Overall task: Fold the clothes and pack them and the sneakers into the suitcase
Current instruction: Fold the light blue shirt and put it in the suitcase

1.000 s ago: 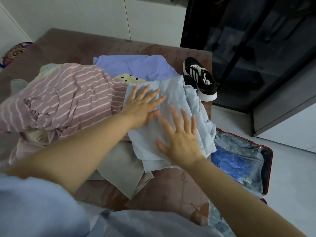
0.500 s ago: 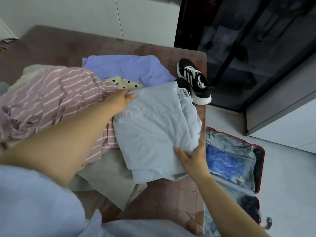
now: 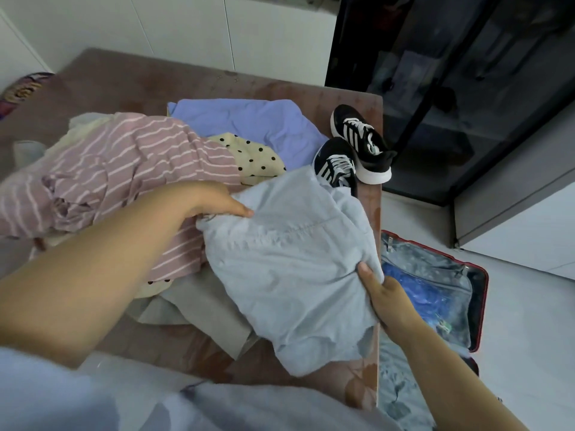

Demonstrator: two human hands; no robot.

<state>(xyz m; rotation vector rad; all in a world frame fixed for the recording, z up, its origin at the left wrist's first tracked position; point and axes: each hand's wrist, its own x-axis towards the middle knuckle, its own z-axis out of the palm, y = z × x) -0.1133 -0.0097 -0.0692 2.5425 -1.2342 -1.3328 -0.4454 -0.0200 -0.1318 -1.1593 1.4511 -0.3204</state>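
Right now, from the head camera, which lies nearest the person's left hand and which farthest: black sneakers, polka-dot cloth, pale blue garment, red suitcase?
1. Pale blue garment: the left hand grips its left edge.
2. Polka-dot cloth: just beyond the hand.
3. Black sneakers: at the far right corner of the table.
4. Red suitcase: open on the floor, right of the table.

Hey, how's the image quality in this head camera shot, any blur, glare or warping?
Head view: light is soft and even, no hard shadows; the glass cabinet door carries dim reflections, no blown glare; wide-angle distortion splays the wall seams; the blue sleeve at the bottom is blurred, while the sneakers and pale blue garment look fairly sharp.
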